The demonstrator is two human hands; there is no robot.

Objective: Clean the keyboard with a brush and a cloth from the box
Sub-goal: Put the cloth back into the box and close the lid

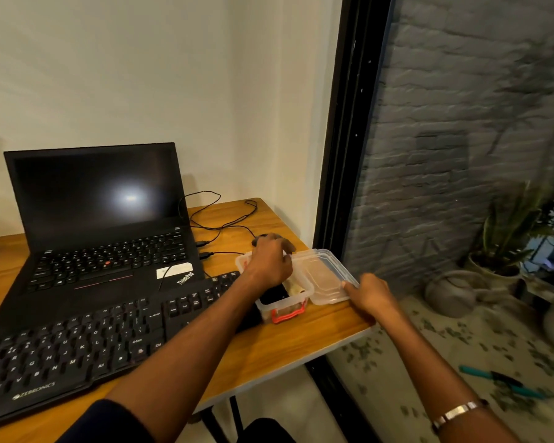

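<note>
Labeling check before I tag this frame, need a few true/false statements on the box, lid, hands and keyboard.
1. The lid is off the box. True.
2. The left hand holds a brush above the keyboard. False: it is over the open box; no brush can be seen in it.
3. The right hand holds the lid by its near edge. True.
4. The laptop screen shows an open document. False: the screen is dark, with only a glare spot.
5. The box stands on the keyboard. False: it stands on the table, at the keyboard's right end.
</note>
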